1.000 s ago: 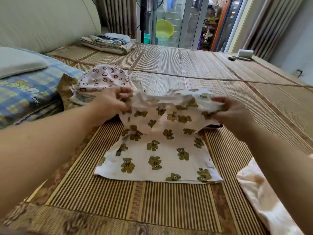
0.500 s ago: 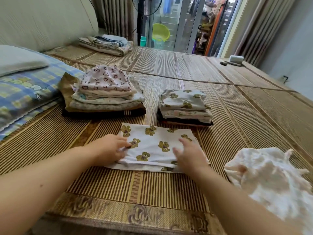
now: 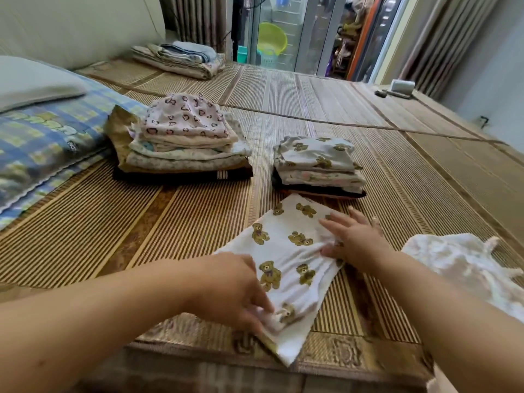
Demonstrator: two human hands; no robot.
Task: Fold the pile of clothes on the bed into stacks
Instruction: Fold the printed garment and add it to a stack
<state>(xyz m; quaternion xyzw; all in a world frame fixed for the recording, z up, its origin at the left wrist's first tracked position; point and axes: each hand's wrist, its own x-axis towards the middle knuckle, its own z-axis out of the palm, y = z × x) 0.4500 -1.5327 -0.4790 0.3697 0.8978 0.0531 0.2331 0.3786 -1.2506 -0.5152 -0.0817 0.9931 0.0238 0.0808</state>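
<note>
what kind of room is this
Probably a home bedroom: a grey pillow on blue checked bedding, a wide striped woven sleeping mat, and curtained glass sliding doors behind, with a white bear-print garment being folded on the mat.

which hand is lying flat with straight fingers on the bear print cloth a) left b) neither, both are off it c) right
c, the right hand lies on the bear print cloth with straight fingers, while the left hand pinches bunched fabric at its near end.
</note>
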